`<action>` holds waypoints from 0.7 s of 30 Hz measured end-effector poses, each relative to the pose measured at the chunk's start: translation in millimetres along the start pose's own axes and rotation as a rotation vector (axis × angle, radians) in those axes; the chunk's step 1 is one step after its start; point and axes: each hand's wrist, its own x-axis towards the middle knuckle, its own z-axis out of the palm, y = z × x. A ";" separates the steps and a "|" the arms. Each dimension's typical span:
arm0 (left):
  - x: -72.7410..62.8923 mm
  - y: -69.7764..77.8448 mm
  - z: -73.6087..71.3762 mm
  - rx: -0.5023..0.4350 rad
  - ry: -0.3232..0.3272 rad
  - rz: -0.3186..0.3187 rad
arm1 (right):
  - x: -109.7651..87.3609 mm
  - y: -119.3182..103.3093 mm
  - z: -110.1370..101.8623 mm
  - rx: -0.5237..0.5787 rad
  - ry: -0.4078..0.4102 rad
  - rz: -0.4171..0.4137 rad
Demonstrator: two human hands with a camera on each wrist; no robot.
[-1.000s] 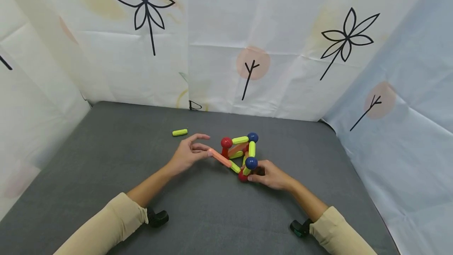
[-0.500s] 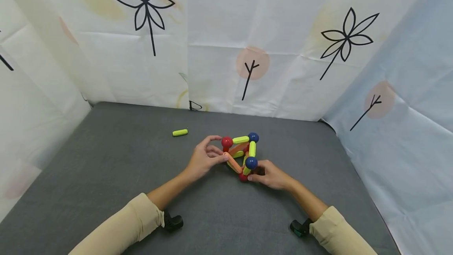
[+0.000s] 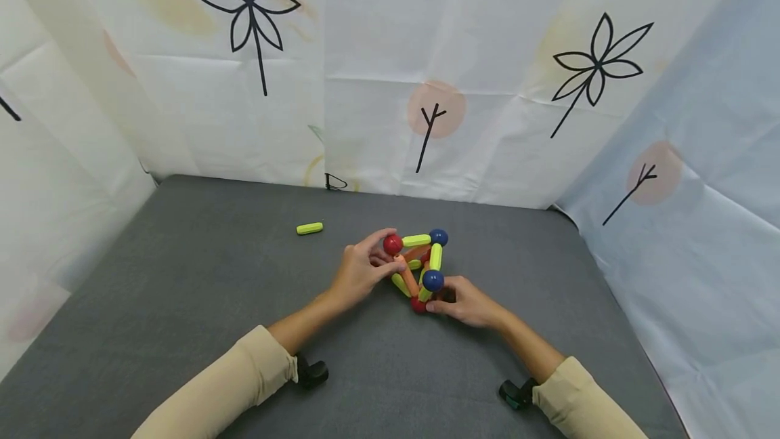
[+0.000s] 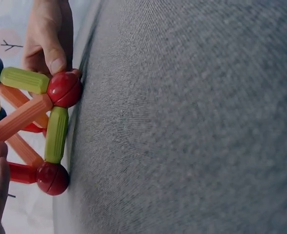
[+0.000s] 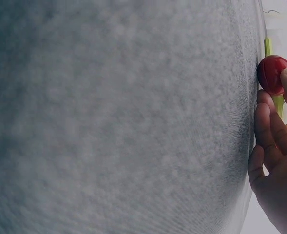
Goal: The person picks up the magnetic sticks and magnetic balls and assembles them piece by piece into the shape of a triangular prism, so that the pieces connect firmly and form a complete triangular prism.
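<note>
Between the hands stands a frame of coloured rods and balls. My left hand [image 3: 358, 272] is at its left side, thumb and fingers pinching the upper end of an orange rod [image 3: 410, 281]; the index finger reaches the upper red ball [image 3: 393, 244]. In the left wrist view this rod's other end meets the lower red ball [image 4: 65, 89], and a yellow-green rod [image 4: 57, 135] joins that ball to another red ball [image 4: 52, 178]. My right hand [image 3: 468, 301] grips the lower red ball. Two blue balls [image 3: 433, 281] top the frame's right side. Its inner rods are partly hidden.
A loose yellow-green rod [image 3: 309, 228] lies on the grey table [image 3: 201, 256], behind and left of the frame. Printed cloth [image 3: 365, 32] hangs along the back and sides. Dark wrist devices [image 3: 313, 372] sit below both sleeves.
My left hand has moved right with the orange rod, swinging its upper end from outside the frame up toward the upper red ball. My right hand has stayed at the lower red ball.
</note>
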 end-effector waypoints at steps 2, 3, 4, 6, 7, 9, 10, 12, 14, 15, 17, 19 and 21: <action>-0.1 -0.3 -1.8 -0.004 -0.019 -0.002 | 0.4 -1.6 0.6 -0.004 0.005 0.000; -0.1 -0.4 -2.9 -0.008 -0.030 -0.002 | 0.7 -2.1 1.0 -0.006 0.006 0.003; -0.2 -0.3 -4.0 -0.012 -0.040 -0.004 | 0.8 -2.9 1.2 -0.009 0.008 0.005; -0.3 -0.1 -5.9 -0.019 -0.054 -0.006 | 1.1 -4.3 1.5 -0.015 0.008 0.011; -0.3 -0.4 -6.1 -0.018 -0.056 -0.007 | 1.0 -4.6 1.2 -0.021 0.007 0.012; -0.3 -0.6 -6.1 -0.019 -0.057 -0.004 | 0.8 -5.4 0.9 -0.030 0.008 0.016; -0.3 -1.0 -5.8 -0.016 -0.055 -0.005 | 0.7 -5.8 0.8 -0.034 0.008 0.018; -0.5 -2.3 -5.2 -0.013 -0.050 -0.002 | 0.6 -6.5 0.7 -0.040 0.010 0.017; -0.8 -3.5 -5.1 -0.011 -0.051 0.004 | 0.3 -6.5 0.6 -0.042 0.013 0.016; -1.0 -4.3 -5.4 -0.013 -0.053 0.012 | 0.2 -6.4 0.5 -0.044 0.014 0.013; -1.5 -5.2 -8.0 -0.014 -0.063 0.026 | -0.2 -5.9 0.3 -0.043 0.013 0.009; -2.2 -7.3 -13.2 -0.010 -0.071 0.040 | -0.8 -5.2 0.0 -0.041 0.013 0.003; -2.7 -10.6 -21.7 0.011 -0.067 0.049 | -1.1 -5.1 -0.5 -0.040 0.012 0.002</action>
